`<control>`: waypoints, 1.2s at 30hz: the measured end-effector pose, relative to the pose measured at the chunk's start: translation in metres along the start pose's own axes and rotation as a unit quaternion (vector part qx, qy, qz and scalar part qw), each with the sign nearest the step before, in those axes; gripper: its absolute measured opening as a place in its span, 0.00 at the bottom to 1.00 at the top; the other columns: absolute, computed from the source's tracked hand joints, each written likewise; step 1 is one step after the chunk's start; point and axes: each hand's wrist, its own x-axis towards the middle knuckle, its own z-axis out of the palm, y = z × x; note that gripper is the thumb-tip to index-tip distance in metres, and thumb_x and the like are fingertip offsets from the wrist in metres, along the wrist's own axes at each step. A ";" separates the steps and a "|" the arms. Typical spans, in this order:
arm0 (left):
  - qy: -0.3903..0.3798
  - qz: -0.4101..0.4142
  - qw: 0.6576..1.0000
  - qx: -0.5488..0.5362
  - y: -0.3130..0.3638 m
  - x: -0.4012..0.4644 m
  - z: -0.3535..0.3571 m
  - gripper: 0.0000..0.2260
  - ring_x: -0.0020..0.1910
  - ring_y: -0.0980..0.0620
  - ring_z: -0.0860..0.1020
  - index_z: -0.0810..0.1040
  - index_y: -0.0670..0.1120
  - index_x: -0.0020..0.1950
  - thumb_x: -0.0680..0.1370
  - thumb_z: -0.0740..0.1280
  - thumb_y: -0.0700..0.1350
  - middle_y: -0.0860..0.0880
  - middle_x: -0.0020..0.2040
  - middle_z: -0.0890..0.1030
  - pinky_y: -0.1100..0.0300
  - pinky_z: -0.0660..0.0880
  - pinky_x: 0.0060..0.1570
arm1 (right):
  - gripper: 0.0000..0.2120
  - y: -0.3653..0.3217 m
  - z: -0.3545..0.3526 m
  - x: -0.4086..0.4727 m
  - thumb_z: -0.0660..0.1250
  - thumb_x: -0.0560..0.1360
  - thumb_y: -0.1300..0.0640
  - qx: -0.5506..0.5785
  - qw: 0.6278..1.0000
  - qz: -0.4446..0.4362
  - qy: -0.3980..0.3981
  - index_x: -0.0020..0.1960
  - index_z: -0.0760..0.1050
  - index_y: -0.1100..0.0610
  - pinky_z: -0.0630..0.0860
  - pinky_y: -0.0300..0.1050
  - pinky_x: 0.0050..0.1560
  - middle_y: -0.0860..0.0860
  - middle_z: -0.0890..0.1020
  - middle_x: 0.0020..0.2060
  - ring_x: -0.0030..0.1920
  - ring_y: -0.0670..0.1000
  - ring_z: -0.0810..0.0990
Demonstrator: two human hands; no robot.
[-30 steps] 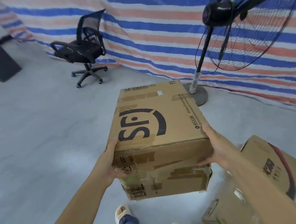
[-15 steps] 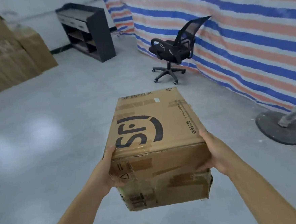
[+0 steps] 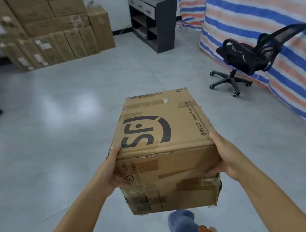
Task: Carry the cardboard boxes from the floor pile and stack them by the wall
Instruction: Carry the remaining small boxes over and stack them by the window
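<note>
I carry a brown cardboard box [image 3: 165,151] printed with a black SF logo, held in the air in front of me. My left hand [image 3: 110,170] grips its near left corner, thumb on the front face. My right hand [image 3: 222,158] grips the near right corner, fingers wrapped over the edge. A stack of cardboard boxes [image 3: 52,30] stands against the far wall at the upper left.
A dark shelf unit [image 3: 154,19] stands by the far wall beside the stack. A black office chair [image 3: 248,60] sits at the right before a striped tarp [image 3: 269,26]. The grey floor [image 3: 58,122] stretches between me and the stack. My leg [image 3: 181,224] steps below the box.
My view has swung left: the fan and floor pile left the frame, and the wall stack and shelf came into sight. Both hands keep the same grip on the box.
</note>
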 end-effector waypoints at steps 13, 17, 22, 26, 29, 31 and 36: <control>-0.009 0.014 0.999 -0.029 0.140 0.154 0.082 0.25 0.57 0.42 0.73 0.72 0.50 0.67 0.75 0.63 0.62 0.43 0.60 0.76 0.34 0.78 0.44 | 0.17 -0.158 0.015 0.181 0.54 0.79 0.39 -0.032 0.999 -0.005 -0.014 0.65 0.68 0.42 0.79 0.69 0.40 0.51 0.74 0.59 0.56 0.56 0.76; -0.001 0.014 0.998 -0.061 0.180 0.197 0.103 0.21 0.58 0.42 0.74 0.74 0.51 0.64 0.76 0.62 0.62 0.43 0.60 0.77 0.34 0.77 0.47 | 0.16 -0.214 0.028 0.243 0.53 0.80 0.40 -0.067 0.997 -0.008 -0.036 0.65 0.69 0.42 0.79 0.69 0.41 0.51 0.75 0.59 0.56 0.57 0.76; 0.039 0.015 0.994 -0.103 0.234 0.247 0.097 0.15 0.58 0.42 0.74 0.78 0.53 0.57 0.77 0.62 0.60 0.43 0.58 0.78 0.31 0.74 0.51 | 0.16 -0.272 0.079 0.315 0.53 0.80 0.41 -0.098 0.993 -0.004 -0.068 0.63 0.70 0.43 0.79 0.69 0.41 0.50 0.77 0.56 0.52 0.55 0.78; 0.064 0.010 0.990 -0.127 0.283 0.306 0.074 0.21 0.58 0.43 0.74 0.75 0.50 0.64 0.77 0.63 0.60 0.44 0.60 0.77 0.30 0.74 0.51 | 0.16 -0.311 0.138 0.377 0.53 0.80 0.41 -0.113 0.990 -0.002 -0.088 0.63 0.70 0.45 0.79 0.69 0.40 0.51 0.77 0.55 0.52 0.56 0.78; 0.067 0.015 0.990 -0.121 0.336 0.356 0.055 0.20 0.59 0.43 0.74 0.76 0.51 0.63 0.76 0.63 0.60 0.44 0.59 0.78 0.30 0.74 0.50 | 0.15 -0.343 0.186 0.423 0.53 0.80 0.41 -0.108 0.990 -0.007 -0.092 0.62 0.70 0.44 0.79 0.69 0.41 0.50 0.76 0.56 0.52 0.56 0.78; 0.064 0.013 0.992 -0.110 0.378 0.386 0.041 0.18 0.58 0.43 0.75 0.77 0.51 0.61 0.76 0.63 0.60 0.44 0.58 0.78 0.31 0.74 0.50 | 0.15 -0.366 0.217 0.450 0.53 0.80 0.41 -0.100 0.992 0.001 -0.081 0.62 0.70 0.43 0.79 0.69 0.40 0.49 0.76 0.56 0.52 0.56 0.77; 0.056 0.029 0.994 -0.086 0.483 0.452 0.015 0.16 0.53 0.46 0.76 0.77 0.52 0.59 0.78 0.62 0.59 0.45 0.56 0.79 0.37 0.78 0.47 | 0.17 -0.426 0.289 0.510 0.54 0.80 0.42 -0.069 0.995 0.007 -0.074 0.66 0.69 0.45 0.80 0.65 0.39 0.49 0.76 0.57 0.52 0.54 0.77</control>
